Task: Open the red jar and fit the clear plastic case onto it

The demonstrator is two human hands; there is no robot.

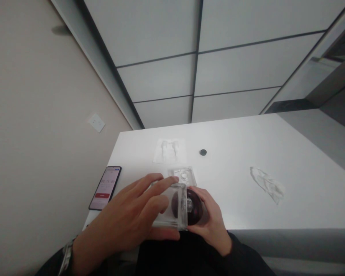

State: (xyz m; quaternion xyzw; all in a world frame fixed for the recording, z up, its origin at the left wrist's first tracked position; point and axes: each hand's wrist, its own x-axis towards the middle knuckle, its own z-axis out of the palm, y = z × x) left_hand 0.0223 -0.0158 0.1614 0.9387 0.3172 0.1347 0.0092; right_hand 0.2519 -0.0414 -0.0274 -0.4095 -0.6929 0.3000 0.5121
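A clear plastic case [169, 207] sits between my two hands above the front of the white table, with a dark round object [194, 207] showing through it and at its right end. My left hand [126, 211] grips the case from the left, fingers across its top and thumb beneath. My right hand [212, 222] cups the dark round object from below and the right. A metal wristwatch [66, 257] circles my left wrist. Part of the round object is hidden by the case and my fingers.
Beyond my hands on the white table [232, 172] lie a clear plastic tray [182, 176], a white sheet [169, 150], a small black disc [202, 152] and crumpled clear film [267, 184]. A smartphone [105, 188] lies lit at the table's left edge, beside the wall.
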